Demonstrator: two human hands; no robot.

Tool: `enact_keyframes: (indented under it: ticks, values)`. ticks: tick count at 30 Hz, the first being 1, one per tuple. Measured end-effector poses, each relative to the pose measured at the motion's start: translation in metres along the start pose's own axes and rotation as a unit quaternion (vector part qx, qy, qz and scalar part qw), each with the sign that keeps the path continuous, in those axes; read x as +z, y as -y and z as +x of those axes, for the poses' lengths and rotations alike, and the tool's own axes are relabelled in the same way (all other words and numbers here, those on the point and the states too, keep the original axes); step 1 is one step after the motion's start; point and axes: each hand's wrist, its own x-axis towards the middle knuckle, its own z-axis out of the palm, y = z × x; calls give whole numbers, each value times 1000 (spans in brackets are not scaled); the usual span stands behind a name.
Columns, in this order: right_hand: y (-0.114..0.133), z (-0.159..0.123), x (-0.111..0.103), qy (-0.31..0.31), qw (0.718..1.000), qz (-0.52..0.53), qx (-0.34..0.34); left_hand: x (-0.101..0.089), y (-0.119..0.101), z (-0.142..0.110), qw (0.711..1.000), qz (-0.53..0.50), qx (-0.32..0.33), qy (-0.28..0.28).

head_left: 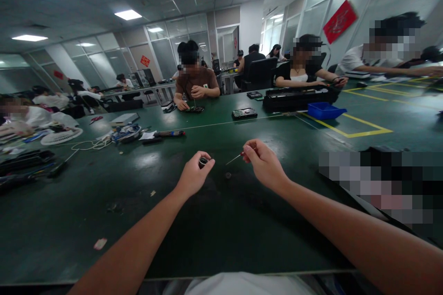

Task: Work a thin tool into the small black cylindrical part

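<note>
My left hand [192, 174] is closed around a small dark cylindrical part [202, 162] with a shiny rim, its fingers curled over the top. My right hand [265, 164] pinches a thin screwdriver [234, 159] by its reddish handle. The slim metal shaft points down and left, its tip apart from the part in my left hand. Just below that tip, a small round piece [228, 175] lies on the green tabletop [214, 235]; its kind is too small to tell.
Across the table a person in brown works on an opened device [195, 109]. Near it lies a hard drive [244, 113]. A blue bin [323, 110] and a long black casing [299, 97] stand at the back right. Cables [126, 133] and tools [169, 133] lie left.
</note>
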Motion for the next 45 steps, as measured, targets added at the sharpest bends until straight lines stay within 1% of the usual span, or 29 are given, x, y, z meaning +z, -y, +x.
enact_keyframes:
  ticks: [2, 4, 7, 10, 13, 17, 23, 27, 29, 31, 33, 35, 36, 37, 38, 39, 41, 43, 45]
  values:
    - [-1, 1, 0, -4, 1000, 0, 2, 2, -6, -4, 995, 83, 48, 28]
    - [-3, 2, 0, -12, 1000, -3, 3, 6, -10, -7, 987, 123, 84, 56]
    - [-5, 3, 0, -24, 1000, -4, 5, 14, -11, -9, 971, 180, 127, 92]
    - [-4, 3, 0, -28, 1000, -7, 9, 23, -8, -9, 950, 242, 167, 104]
    - [-1, 2, 1, -28, 999, -10, 12, 31, -6, -9, 938, 275, 182, 110]
    - [1, 2, 1, -22, 1000, -15, 12, 36, -8, -8, 934, 280, 178, 134]
    - [-2, 2, 1, -19, 1000, -13, 9, 32, -11, -7, 937, 265, 179, 143]
    - [-2, 2, 0, -16, 1000, -15, 13, 26, -11, -7, 947, 224, 174, 151]
    - [-1, 2, 0, -13, 1000, -16, 13, 21, -11, -6, 959, 184, 158, 144]
    - [-1, 2, -1, -11, 1000, -13, 12, 13, -10, -3, 976, 130, 125, 118]
    - [-1, 2, -1, -9, 1000, -9, 12, 1, -8, 3, 992, 67, 78, 79]
    - [-1, 2, -1, -8, 1000, -4, 10, -14, -4, 10, 999, -8, 18, 31]
    - [-1, 2, -1, -8, 1000, -2, 10, -22, -1, 15, 998, -56, -18, 1]
    - [-1, 2, -1, -7, 1000, -1, 9, -32, 1, 19, 992, -112, -54, -32]
    - [-1, 2, -1, -7, 1000, -1, 8, -42, 4, 24, 979, -174, -85, -66]
    - [-2, 2, -1, -7, 1000, -1, 8, -54, 6, 28, 962, -234, -103, -98]
    - [-2, 2, -1, -9, 1000, -2, 8, -83, 12, 36, 925, -331, -116, -146]
    - [-2, 2, -1, -12, 1000, 1, 7, -118, 20, 40, 896, -385, -129, -181]
    - [-2, 3, -1, -14, 1000, 2, 8, -156, 32, 39, 878, -390, -145, -238]
